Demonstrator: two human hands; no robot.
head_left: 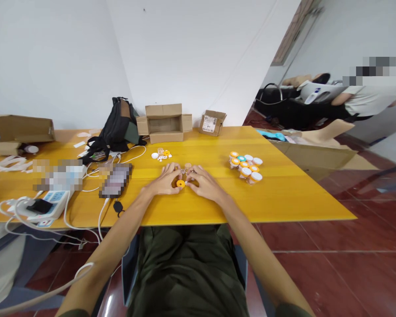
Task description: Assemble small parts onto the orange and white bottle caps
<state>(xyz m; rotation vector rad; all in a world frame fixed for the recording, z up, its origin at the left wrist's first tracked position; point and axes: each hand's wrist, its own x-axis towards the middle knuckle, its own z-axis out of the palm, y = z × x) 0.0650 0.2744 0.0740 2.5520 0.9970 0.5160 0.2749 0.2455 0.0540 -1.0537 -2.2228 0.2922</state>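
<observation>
My left hand (166, 179) pinches a round orange cap (180, 183) with a dark spot at its middle, low over the table. Close by on the right, my right hand (203, 183) has its thumb and fingertips pressed together at the cap's edge, on a tiny white part that is too small to name. Small clear and pale pieces (188, 166) lie just beyond my fingertips. Farther off sits a pile of loose white, orange and clear parts (161, 155). To the right stands a cluster of small clear containers with orange, white and teal lids (246, 166).
An open cardboard box (165, 125), a smaller box (212, 123) and a black backpack (117, 125) stand at the back. Left are a phone (115, 180), a power strip (49, 204) and tangled cables. Another person (371, 99) sits beyond the table at right.
</observation>
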